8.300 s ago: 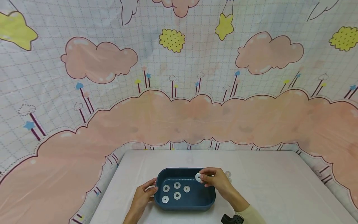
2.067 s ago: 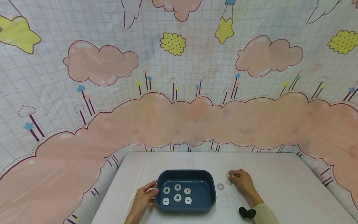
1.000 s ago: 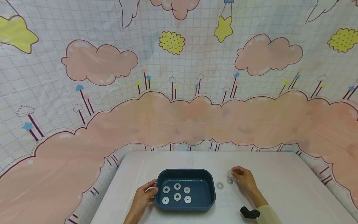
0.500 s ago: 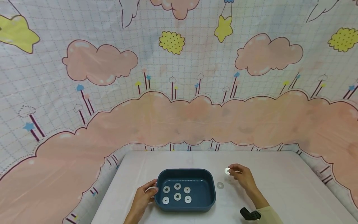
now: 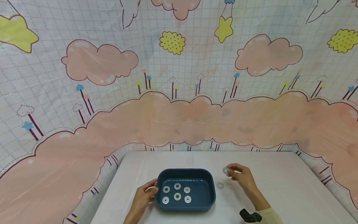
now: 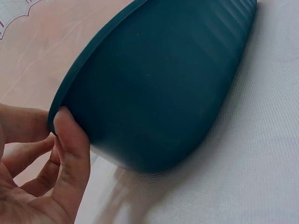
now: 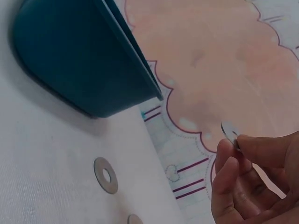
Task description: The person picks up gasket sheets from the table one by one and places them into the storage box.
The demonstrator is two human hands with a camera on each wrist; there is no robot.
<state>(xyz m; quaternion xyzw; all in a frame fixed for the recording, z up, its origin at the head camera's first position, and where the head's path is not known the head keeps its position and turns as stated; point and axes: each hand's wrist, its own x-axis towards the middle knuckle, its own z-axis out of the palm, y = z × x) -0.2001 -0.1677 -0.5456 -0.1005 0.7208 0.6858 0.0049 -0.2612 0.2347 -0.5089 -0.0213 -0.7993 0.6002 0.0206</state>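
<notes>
My left hand (image 5: 143,196) pinches the left rim of a dark blue rectangular basin (image 5: 198,206); in the left wrist view the thumb lies on the outer wall (image 6: 149,84) and fingers reach over the rim. Inside the basin, several flat metal washers (image 5: 177,196) lie apart in two rows on its left side. My right hand (image 5: 242,177) pinches one washer (image 7: 230,134) by its edge between thumb and fingertips, raised above the table to the right of the basin. Two washers lie on the table below it: one washer (image 5: 220,185) beside the basin, another (image 5: 229,181) near the hand.
A white cloth covers the table (image 5: 156,160). Behind it hangs a patterned curtain (image 5: 179,121) with pink clouds and stars. A black strap-like device (image 5: 250,216) sits on the right wrist, by a pale yellow sleeve (image 5: 269,216).
My right hand has picked a washer up off the table and moved it slightly left and up. Earlier, a sixth washer came into the basin. The left hand keeps its place on the rim.
</notes>
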